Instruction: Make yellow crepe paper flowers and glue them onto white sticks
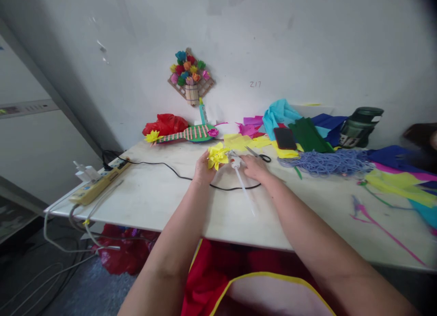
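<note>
My left hand (202, 167) is closed around a yellow crepe-paper flower (217, 156), its petals facing up and toward me. Just to the right, my right hand (253, 166) grips a white glue gun (234, 161), which is close beside the flower. From the gun's rear a pale glue stick (245, 192) sticks out toward me. The gun's nozzle is hard to make out near the flower. Black-handled scissors (263, 158) lie just beyond my right hand.
A black cord (164, 164) runs from the power strip (99, 181) across the table (143, 193). Behind are a guitar-shaped craft (191, 134) and a glue bottle (203, 112). To the right lie a phone (285, 138), blue yarn (324, 163), colored paper and a dark green jar (361, 127).
</note>
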Available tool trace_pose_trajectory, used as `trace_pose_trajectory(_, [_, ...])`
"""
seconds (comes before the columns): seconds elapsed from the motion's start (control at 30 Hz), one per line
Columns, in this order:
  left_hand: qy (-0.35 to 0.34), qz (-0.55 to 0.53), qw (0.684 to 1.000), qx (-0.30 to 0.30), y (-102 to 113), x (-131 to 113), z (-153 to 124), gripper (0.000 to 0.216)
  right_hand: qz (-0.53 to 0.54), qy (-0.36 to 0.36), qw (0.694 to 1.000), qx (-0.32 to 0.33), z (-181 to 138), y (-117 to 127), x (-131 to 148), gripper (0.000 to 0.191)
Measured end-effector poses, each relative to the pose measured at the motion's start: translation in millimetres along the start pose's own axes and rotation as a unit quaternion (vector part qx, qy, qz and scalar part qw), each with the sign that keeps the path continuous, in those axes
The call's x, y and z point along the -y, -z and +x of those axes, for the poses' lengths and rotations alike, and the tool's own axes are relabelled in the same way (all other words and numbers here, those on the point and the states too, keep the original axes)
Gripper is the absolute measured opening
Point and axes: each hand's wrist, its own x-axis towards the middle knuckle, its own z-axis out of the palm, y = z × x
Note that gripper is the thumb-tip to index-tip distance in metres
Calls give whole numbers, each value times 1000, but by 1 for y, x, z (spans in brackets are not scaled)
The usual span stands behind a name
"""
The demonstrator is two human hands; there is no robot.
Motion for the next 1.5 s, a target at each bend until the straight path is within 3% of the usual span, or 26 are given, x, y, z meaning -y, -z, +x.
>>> trace_pose_trajectory(0.63, [-26, 78, 995, 56, -6, 8, -6, 32, -37, 4, 999, 27, 6, -3, 17, 42])
trace_pose_trajectory(0.83, [-19, 112, 990, 81, -6, 9, -7, 36, -43, 2, 998, 34, 9, -3, 20, 34])
trace_pose_trajectory(1.17, [20, 121, 984, 130, -7, 8, -11, 37, -39, 4, 998, 51, 8, -4, 21, 38])
trace_pose_trajectory(1.37, [44, 107, 984, 135, -6, 4, -10, 40, 13, 28, 999, -9, 5, -1, 4, 37])
trace_pose_trajectory(1.5, [72, 110, 982, 137, -3, 2, -9, 55, 107, -9, 992, -62, 7, 2, -14, 32])
